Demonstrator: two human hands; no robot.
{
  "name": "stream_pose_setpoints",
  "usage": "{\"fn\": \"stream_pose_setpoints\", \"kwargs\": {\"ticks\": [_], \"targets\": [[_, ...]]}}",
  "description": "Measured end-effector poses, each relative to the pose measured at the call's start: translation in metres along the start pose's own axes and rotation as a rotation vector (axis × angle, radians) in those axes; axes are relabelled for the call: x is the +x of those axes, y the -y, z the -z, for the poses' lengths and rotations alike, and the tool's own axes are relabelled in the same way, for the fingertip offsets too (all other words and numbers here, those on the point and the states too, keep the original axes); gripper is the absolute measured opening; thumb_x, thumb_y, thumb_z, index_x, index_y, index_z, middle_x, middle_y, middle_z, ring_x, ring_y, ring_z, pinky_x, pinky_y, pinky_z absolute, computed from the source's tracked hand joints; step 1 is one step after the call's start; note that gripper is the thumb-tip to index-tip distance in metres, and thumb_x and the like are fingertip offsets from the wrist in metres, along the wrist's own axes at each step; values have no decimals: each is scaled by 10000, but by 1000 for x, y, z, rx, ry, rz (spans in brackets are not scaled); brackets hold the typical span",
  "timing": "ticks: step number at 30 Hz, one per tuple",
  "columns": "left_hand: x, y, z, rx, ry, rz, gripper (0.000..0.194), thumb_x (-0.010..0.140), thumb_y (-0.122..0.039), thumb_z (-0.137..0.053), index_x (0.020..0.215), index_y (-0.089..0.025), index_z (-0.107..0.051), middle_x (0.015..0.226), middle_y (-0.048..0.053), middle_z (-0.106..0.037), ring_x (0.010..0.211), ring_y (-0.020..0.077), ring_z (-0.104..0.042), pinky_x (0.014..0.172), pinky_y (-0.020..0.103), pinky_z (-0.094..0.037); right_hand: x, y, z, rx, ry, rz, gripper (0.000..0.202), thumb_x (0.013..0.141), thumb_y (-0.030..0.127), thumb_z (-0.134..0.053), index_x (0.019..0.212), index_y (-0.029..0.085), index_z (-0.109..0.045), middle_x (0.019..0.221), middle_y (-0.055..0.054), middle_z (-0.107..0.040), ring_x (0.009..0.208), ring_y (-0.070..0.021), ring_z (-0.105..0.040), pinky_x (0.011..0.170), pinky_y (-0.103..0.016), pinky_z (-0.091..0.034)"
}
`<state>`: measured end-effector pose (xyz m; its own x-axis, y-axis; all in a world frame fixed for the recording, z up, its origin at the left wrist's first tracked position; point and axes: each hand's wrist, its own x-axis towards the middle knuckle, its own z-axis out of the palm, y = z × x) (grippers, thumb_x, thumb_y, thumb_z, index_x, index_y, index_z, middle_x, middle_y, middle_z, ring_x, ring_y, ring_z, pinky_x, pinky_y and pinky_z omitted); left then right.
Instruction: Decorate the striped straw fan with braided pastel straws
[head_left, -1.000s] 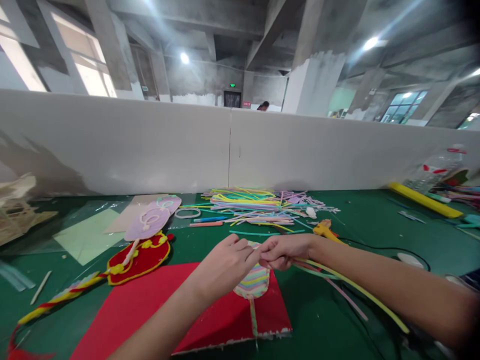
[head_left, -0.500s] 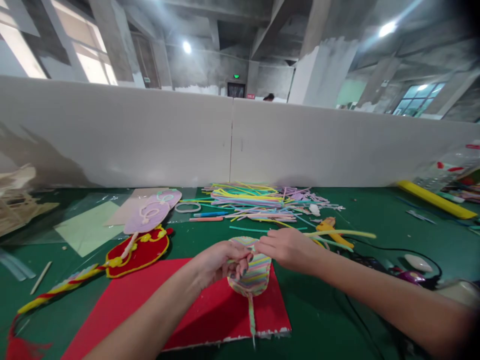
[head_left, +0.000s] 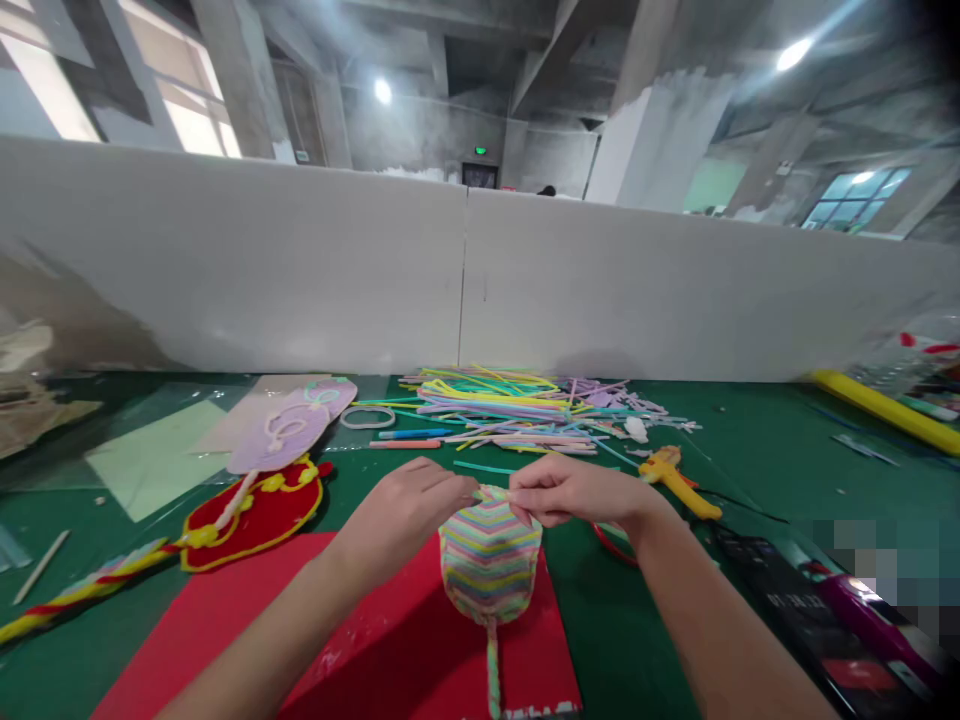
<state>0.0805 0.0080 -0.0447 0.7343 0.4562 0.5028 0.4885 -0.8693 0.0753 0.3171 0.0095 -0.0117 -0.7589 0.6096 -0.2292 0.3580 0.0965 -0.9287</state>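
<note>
A small striped fan in pastel pink, yellow and green, made of fuzzy pipe cleaners, is held over a red board. Its twisted handle points down toward me. My left hand is closed, pinching the fan's top edge from the left. From the right, my right hand pinches that same edge, fingers closed. A short stretch of the multicoloured edge shows between the two hands. The fingertips partly hide what they grip.
Loose pipe cleaners lie in a pile by the white partition. To the left are a red fan with yellow trim and a lilac piece. At right are an orange-yellow tool, a phone and a yellow bar.
My left hand has turned palm-down and both hands now pinch the fan's top edge. The fan's striped face shows more fully. The view has shifted slightly.
</note>
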Motion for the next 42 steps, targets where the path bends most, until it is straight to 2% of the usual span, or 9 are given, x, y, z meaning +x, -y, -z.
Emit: {"fn": "stream_pose_setpoints", "kwargs": {"ticks": [6, 11, 17, 20, 24, 31, 34, 37, 42], "targets": [[1, 0, -6, 75, -38, -87, 151, 878, -195, -402, 899, -160, -548, 721, 19, -629, 641, 121, -548, 629, 251, -388, 7, -21, 2, 175, 78, 2, 328, 832, 431, -470, 723, 125, -517, 497, 77, -311, 429, -44, -232, 445, -212, -168], [3, -8, -15, -22, 74, 272, 341, 894, -284, -328, 636, -173, -521, 510, -7, -547, 508, 128, -497, 518, 239, -330, 6, -21, 5, 1, 7, 10, 333, 848, 434, -426, 729, 138, -520, 524, 65, -337, 464, -58, -282, 466, -202, -221], [10, -15, -21, -1183, 283, 909, 427, 844, -467, -324, 538, -182, -414, 293, -60, -375, 280, 87, -352, 412, 215, -331, 2, -10, -4, -669, -333, 116, 232, 877, 262, -390, 765, 169, -571, 723, -11, -587, 655, -111, -476, 598, -221, -312], [9, -10, -18, -1661, 301, 1012, 357, 806, -403, -442, 535, -173, -401, 264, -97, -282, 246, 45, -208, 371, 185, -292, 2, -7, -12, -895, -423, 179, 176, 868, 227, -418, 826, 185, -583, 787, -30, -623, 719, -134, -514, 618, -229, -311], [7, -4, -9, -1847, 363, 1060, 331, 815, -328, -462, 534, -163, -404, 265, -98, -271, 248, 35, -199, 350, 161, -260, 3, -6, -17, -1071, -482, 245, 152, 864, 188, -433, 831, 185, -581, 757, -25, -614, 715, -138, -513, 607, -233, -298], [10, -10, 18, -1412, 359, 897, 429, 850, -443, -373, 535, -164, -455, 301, -53, -409, 308, 82, -419, 442, 214, -421, -4, 2, -20, -832, -404, 210, 201, 878, 216, -402, 851, 183, -598, 779, -29, -601, 723, -124, -503, 617, -228, -312], [11, -16, 23, -926, 211, 674, 336, 846, -440, -388, 879, -168, -583, 787, 53, -674, 758, 166, -631, 698, 292, -492, -7, 5, -18, -542, -379, 118, 269, 889, 296, -380, 743, 168, -565, 627, 12, -514, 575, -91, -423, 545, -215, -289], [10, -19, 18, -299, 31, 458, 495, 790, -423, -512, 1236, -241, -399, 1211, 77, -535, 1113, 218, -496, 854, 352, -447, -7, 5, -13, -148, -278, 31, 327, 877, 375, -389, 674, 152, -513, 491, 63, -347, 446, -59, -286, 455, -202, -229], [5, -14, 7, 95, -95, 135, 361, 830, -326, -491, 1163, -195, -448, 1074, 74, -611, 993, 184, -558, 831, 321, -445, -5, -7, -8, 331, -55, -13, 305, 848, 357, -456, 657, 125, -510, 381, 102, -269, 353, -31, -171, 389, -200, -145]]}}
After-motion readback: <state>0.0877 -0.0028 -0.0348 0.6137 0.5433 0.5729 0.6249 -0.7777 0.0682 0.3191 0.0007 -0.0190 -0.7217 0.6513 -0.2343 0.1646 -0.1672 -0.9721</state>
